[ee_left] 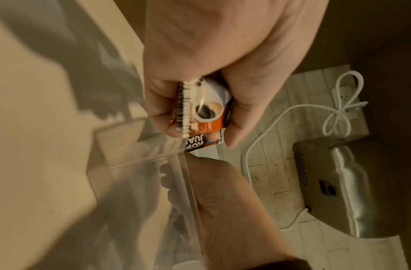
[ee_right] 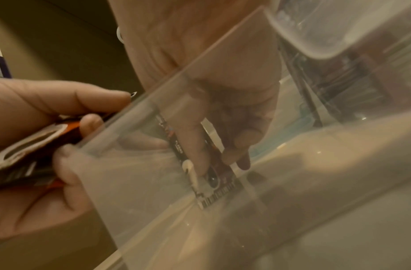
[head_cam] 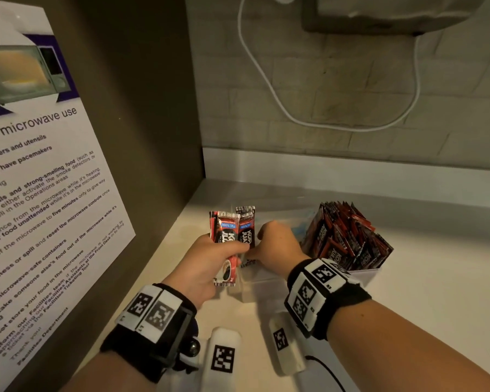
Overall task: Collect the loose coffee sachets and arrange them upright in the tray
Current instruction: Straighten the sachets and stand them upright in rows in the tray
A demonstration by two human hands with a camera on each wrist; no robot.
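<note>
— Nearest the head camera, what is showing?

— Two forearms wearing black wristbands with white coded tags are reaching over a cream countertop (head_cam: pixel 425 292). The left hand (head_cam: pixel 204 264) is gripping a small bunch of red-and-black coffee sachets (head_cam: pixel 226 236), standing upright in its curled fingers. The right hand (head_cam: pixel 277 247) is pinching one black coffee sachet (head_cam: pixel 246 230) and holding it upright inside a clear plastic tray (head_cam: pixel 262 280). Just to the right, a second compartment is holding a packed bundle of red-and-black sachets (head_cam: pixel 348 239).

— And the left wrist camera?

— The left hand (ee_left: pixel 211 64) is curling fingers and thumb round the sachets (ee_left: pixel 209 111), whose printed coffee cup is facing the lens. Below, the right hand (ee_left: pixel 222 197) is showing behind the tray's clear wall (ee_left: pixel 186 182).

— The right wrist camera?

— Through the tray's wall (ee_right: pixel 153 164), the right hand (ee_right: pixel 222 91) is pressing the single sachet (ee_right: pixel 213 182) with a finger, the lower edge touching the tray floor. The left hand (ee_right: pixel 38 146) is holding its bunch (ee_right: pixel 33 155) just outside the tray.
</note>
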